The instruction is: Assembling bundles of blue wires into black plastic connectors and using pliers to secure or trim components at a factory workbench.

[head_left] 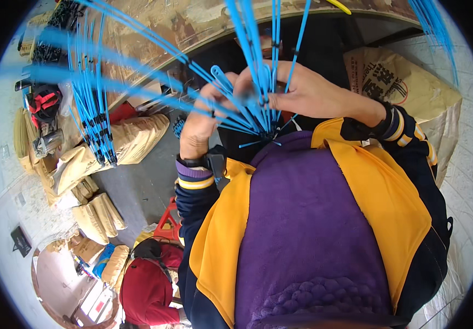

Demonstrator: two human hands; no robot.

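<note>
Head view, looking straight down: both hands are up in front of the chest, working one fat bundle of blue cables (255, 112) that fans out toward the far side and the left. The left hand (201, 123) has its fingers curled shut around the strands on the left of the bundle, and the right hand (308, 93) pinches the same bundle from the right, fingers closed on it. A second bunch of blue cables (91, 104) hangs at far left, and a third is cut off at the top right. No way to count single strands, too many and blurred. Brown paper sacks (99, 214) are piled at near left, at least five, plus one big sack (406, 82) at right. A person in red (143, 290) is half hidden at the bottom edge.
</note>
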